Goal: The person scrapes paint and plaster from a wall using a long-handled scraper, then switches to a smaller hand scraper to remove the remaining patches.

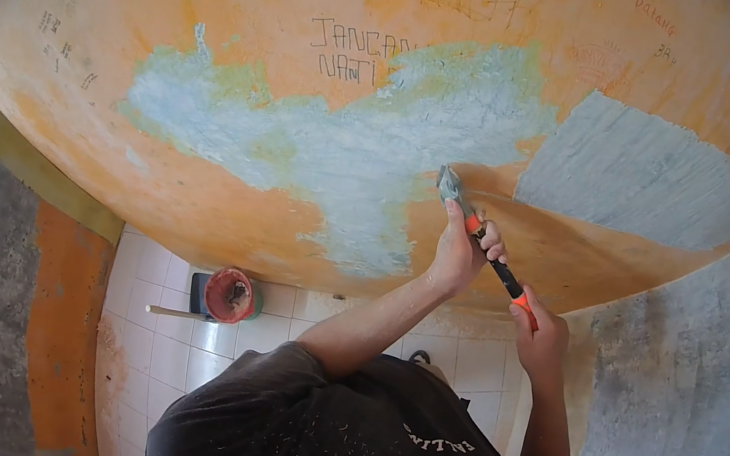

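Long-handled scraper (pixel 505 273), grey head up at the orange wall (pixel 265 12), by the lower edge of a ragged pale-blue patch (pixel 349 149). Shaft slants down and to the worker's right. Head at the surface or just off it; from where I stand, cannot tell which.

Left hand (pixel 462 251) high on the tool: fingers curled round the shaft by the upper orange band, thumb laid along it close under the head. Right hand (pixel 543 336) wrapped round the orange end of the handle. Both gripping the one tool.

Handling, my guess: stiff all along, no flex to speak of, some weight toward the head but well within two hands. Sturdy rather than fragile. Black and orange sections look like rubber or plastic; should hold well dry, less surely under dust. Flecks speckle the dark shirt (pixel 332 433), so grit on the grip is likely.

Best hold, I'd say: one hand at the orange end for push, the other near the neck for steering, thumb kept back from the metal edge.

Red-lined bucket (pixel 221 280) on the tiled floor (pixel 267 332), well apart from both hands.
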### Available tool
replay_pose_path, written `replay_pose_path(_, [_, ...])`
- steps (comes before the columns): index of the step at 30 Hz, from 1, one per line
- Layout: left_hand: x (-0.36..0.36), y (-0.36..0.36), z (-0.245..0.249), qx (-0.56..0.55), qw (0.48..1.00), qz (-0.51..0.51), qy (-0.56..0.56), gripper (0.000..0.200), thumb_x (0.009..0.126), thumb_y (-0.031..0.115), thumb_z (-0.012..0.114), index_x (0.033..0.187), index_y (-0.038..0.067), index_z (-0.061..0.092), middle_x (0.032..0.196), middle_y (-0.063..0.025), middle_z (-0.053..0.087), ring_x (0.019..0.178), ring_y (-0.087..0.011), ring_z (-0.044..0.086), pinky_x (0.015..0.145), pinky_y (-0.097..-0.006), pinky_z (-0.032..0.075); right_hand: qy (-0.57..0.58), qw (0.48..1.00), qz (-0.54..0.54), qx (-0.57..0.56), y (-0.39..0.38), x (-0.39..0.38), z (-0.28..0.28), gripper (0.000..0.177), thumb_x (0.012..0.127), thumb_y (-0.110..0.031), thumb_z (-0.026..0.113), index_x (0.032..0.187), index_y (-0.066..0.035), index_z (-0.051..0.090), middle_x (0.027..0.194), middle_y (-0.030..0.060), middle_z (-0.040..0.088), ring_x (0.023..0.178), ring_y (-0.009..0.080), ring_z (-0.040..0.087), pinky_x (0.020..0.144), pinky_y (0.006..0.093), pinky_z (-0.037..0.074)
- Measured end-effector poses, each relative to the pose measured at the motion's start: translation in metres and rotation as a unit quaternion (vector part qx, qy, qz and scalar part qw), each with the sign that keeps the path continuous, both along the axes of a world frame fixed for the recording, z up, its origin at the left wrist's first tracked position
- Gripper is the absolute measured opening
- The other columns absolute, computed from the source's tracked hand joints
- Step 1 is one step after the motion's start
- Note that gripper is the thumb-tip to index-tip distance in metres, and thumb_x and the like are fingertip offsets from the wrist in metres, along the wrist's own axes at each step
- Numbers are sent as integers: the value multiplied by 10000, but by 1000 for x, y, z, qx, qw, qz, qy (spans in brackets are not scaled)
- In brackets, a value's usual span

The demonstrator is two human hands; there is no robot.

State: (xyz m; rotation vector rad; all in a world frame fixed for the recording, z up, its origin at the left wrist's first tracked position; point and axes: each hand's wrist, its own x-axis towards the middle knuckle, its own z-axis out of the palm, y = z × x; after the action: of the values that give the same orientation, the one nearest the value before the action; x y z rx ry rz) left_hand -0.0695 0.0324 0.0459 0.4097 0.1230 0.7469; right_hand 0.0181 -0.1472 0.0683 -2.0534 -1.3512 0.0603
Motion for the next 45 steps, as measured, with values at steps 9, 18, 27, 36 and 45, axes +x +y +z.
replay_pose_path(9, [-8,14,0,-12,999,43,-31,605,940,741,206,934,165,392,619,11,276,576,-156,321,639,-342,372,-41,998,32,19,20,-7,15,345,859,-192,733,1175,-62,688,845,168,693,682,300,670,614,352,507])
replay_pose_path(18, [-36,35,-5,15,997,64,-31,621,929,754,175,952,170,385,607,4,289,552,-162,324,616,-348,370,-47,998,46,24,40,-28,14,327,864,-186,721,1161,-53,694,814,187,687,655,290,676,600,358,503])
replay_pose_path(27, [-43,35,1,-11,998,27,-61,600,928,749,226,954,175,402,610,24,301,568,-150,349,628,-354,377,-60,997,35,35,43,-39,17,340,860,-214,728,1162,-60,696,771,170,674,630,298,658,573,359,490])
replay_pose_path(36, [-49,35,10,-26,998,-12,-53,604,915,762,232,936,179,391,634,26,309,596,-147,346,648,-340,375,-58,997,17,37,41,-46,22,351,850,-242,741,1161,-82,702,743,167,664,613,306,653,572,364,491])
replay_pose_path(45, [-68,45,5,-14,997,8,-80,587,930,744,219,948,186,399,638,24,312,605,-147,335,661,-341,363,-85,993,43,62,51,-56,14,339,856,-272,736,1144,-95,709,734,159,669,603,316,648,557,382,486])
